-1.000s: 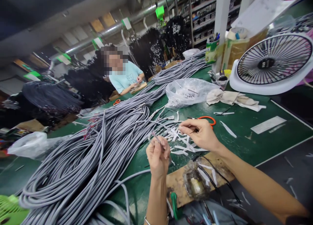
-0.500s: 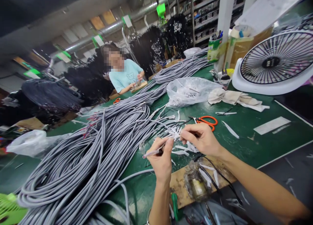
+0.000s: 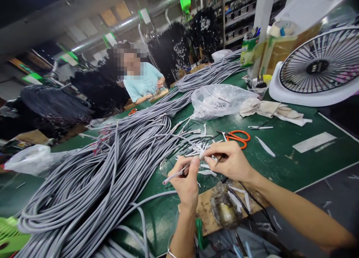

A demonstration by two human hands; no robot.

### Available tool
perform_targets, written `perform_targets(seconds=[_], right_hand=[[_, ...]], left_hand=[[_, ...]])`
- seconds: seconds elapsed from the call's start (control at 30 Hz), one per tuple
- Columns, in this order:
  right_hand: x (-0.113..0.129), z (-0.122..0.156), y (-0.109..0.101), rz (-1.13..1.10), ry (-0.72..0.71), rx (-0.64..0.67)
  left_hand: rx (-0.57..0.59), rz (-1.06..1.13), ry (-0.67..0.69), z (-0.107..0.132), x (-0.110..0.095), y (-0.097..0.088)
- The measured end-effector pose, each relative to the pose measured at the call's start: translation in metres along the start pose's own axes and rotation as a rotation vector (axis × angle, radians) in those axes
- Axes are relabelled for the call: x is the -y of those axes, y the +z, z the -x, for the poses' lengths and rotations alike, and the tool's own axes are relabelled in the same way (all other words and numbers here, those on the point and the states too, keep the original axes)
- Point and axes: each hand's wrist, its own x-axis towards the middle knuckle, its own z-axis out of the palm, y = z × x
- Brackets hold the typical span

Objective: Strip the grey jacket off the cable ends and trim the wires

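My left hand [image 3: 184,181] is closed around the end of a grey cable [image 3: 174,174], held just above the green table [image 3: 283,153]. My right hand [image 3: 228,159] pinches something thin at the cable's tip, right beside the left thumb; what it pinches is too small to make out. Under both hands lie several white paper strips [image 3: 206,164]. A big heap of grey cables [image 3: 92,187] fills the table's left side. Orange-handled scissors [image 3: 238,137] lie just beyond my right hand.
A wooden board [image 3: 209,211] with a taped lump sits at the near edge. A clear plastic bag [image 3: 218,100], a cloth [image 3: 273,110] and a white fan [image 3: 316,73] stand at the right. Another person in a light blue shirt [image 3: 143,84] works at the far end.
My left hand has tipped the cable end from pointing up to pointing left, and my right hand has come in to meet it. The view has shifted slightly.
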Motion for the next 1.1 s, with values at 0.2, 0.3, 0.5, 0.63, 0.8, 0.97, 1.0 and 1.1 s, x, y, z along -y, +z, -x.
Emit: perform_targets(seconds=[0.2, 0.3, 0.5, 0.63, 0.8, 0.97, 1.0, 1.1], right_hand=[[0.001, -0.004, -0.005, -0.149, 0.211, -0.087], [0.005, -0.006, -0.009, -0.226, 0.239, -0.023], [0.006, -0.005, -0.009, -0.239, 0.191, 0.156], [0.003, -0.005, -0.008, -0.348, 0.287, 0.134], [0.003, -0.006, -0.006, -0.502, 0.342, 0.096], [0.003, -0.008, -0.009, -0.459, 0.34, 0.136], [0.003, -0.007, -0.01, -0.436, 0.334, 0.162], [0.002, -0.006, -0.014, -0.358, 0.31, 0.23]], left_hand=[[0.09, 0.058, -0.043, 0.0, 0.002, -0.003], [0.079, 0.018, -0.016, -0.001, 0.001, -0.003], [0.149, -0.012, 0.01, -0.001, 0.0, -0.003], [0.236, -0.038, -0.009, -0.001, -0.001, -0.004], [0.338, -0.082, -0.033, -0.001, -0.005, -0.006], [0.322, -0.082, -0.02, -0.002, -0.004, -0.008], [0.308, -0.071, -0.021, -0.003, -0.003, -0.009], [0.266, -0.038, -0.018, -0.004, -0.001, -0.011]])
